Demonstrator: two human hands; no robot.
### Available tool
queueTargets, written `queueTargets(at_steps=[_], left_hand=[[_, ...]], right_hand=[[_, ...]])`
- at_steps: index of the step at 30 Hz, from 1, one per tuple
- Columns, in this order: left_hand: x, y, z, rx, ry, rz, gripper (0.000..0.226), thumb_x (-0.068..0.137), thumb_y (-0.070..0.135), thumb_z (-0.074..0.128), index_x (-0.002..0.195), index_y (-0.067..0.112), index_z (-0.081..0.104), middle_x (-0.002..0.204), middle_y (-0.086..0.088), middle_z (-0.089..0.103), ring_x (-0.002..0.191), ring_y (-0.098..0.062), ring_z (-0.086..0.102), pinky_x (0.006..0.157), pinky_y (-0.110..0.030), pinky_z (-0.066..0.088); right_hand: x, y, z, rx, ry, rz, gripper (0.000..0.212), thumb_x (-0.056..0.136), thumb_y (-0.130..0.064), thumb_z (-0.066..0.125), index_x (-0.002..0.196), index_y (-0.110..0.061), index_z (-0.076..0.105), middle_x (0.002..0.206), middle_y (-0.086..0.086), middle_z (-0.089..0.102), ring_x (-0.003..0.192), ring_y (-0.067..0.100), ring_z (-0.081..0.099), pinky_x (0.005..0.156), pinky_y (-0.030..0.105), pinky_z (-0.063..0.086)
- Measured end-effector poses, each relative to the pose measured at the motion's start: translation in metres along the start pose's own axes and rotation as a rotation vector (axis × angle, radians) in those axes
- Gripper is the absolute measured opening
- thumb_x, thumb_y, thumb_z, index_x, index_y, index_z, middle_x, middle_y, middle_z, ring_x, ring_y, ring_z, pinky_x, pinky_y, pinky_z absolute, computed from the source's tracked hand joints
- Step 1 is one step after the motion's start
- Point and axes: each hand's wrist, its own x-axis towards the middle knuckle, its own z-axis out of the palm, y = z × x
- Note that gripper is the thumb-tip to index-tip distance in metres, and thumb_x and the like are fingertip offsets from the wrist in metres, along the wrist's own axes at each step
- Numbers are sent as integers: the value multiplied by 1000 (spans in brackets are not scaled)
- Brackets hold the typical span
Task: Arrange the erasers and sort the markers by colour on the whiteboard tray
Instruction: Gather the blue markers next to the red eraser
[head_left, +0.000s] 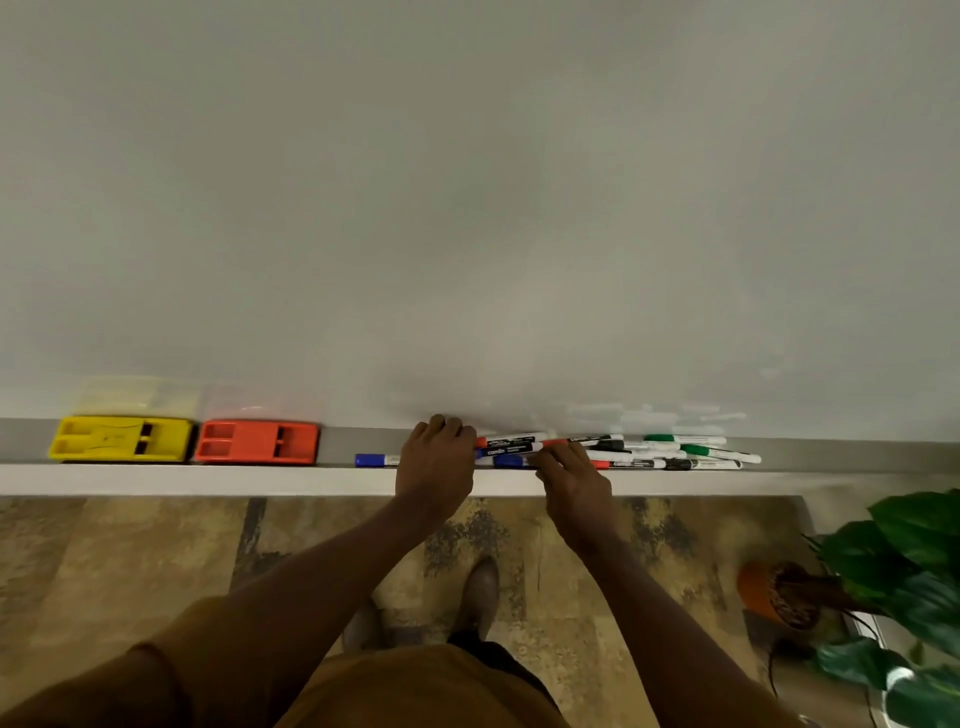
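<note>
A yellow eraser (122, 439) and an orange eraser (258, 441) lie side by side at the left of the whiteboard tray (208, 478). A blue-capped marker (376, 460) lies alone to their right. My left hand (436, 460) rests over the tray with its fingers curled down on the left end of a marker pile (618, 451) of blue, red, black and green markers. What its fingers hold is hidden. My right hand (569, 473) has its fingertips on a blue marker (511, 450) in the pile.
The whiteboard (467, 208) fills the upper view. A potted plant (883, 587) in an orange pot stands on the floor at the lower right, below the tray's right end. My shoes (480, 592) stand on patterned flooring under the tray.
</note>
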Motion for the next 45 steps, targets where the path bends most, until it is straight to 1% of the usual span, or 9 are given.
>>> queueTargets(at_steps=[3,7,17,26,31,35,40,43,45], left_hand=[[3,10,4,68,-74,2,23,92,16,70,115,16,70,109,-5,73,99,-25,67,81,-37,54],[8,19,2,140,-145,-15,25,89,16,72,114,17,70,106,-4,73,92,-24,69,68,-37,55],[19,29,-3,324,-228,78,28,95,17,63,122,13,65,117,-6,71,101,-26,68,75,-38,56],[24,30,-10,422,-243,147,23,99,16,58,122,12,63,117,-7,69,98,-28,70,71,-38,51],[20,17,-25,430,-223,129,30,100,19,62,130,14,60,120,-7,68,100,-25,70,77,-38,55],[5,-3,-44,491,-229,59,21,97,16,60,117,18,62,112,-2,68,93,-25,71,62,-37,41],[-16,-38,-60,541,-250,-50,14,97,16,56,107,22,63,104,2,68,89,-25,73,58,-37,37],[-22,-56,-64,546,-262,-75,15,98,14,54,107,22,64,104,1,67,89,-26,73,59,-37,43],[-23,-64,-65,540,-270,-80,16,98,15,55,109,23,63,107,1,67,92,-26,73,62,-37,45]], right_hand=[[3,9,1,1,-4,-67,31,81,1,79,107,-14,73,110,4,70,103,22,65,58,28,54],[7,19,5,-1,-27,-142,34,78,5,76,107,-13,73,108,3,70,102,22,64,55,31,54],[14,38,15,13,-87,-257,33,86,-2,67,116,-15,68,112,2,66,104,21,57,59,34,54],[18,42,14,91,-90,-247,38,81,-1,78,115,-16,68,109,1,64,102,19,57,63,28,54],[22,41,9,98,-110,-234,32,85,-3,75,114,-16,71,110,2,65,104,21,59,63,29,54],[25,38,6,64,-168,-236,33,86,0,72,116,-14,71,114,5,66,110,24,60,67,31,56],[30,35,6,2,-232,-239,35,94,-4,63,128,-15,67,125,6,62,122,24,55,75,31,56],[31,31,6,-7,-239,-254,38,94,-3,63,130,-15,66,126,5,62,123,24,55,76,31,55],[31,29,3,-9,-232,-259,39,88,-2,71,125,-14,69,121,6,66,117,25,59,71,31,56]])
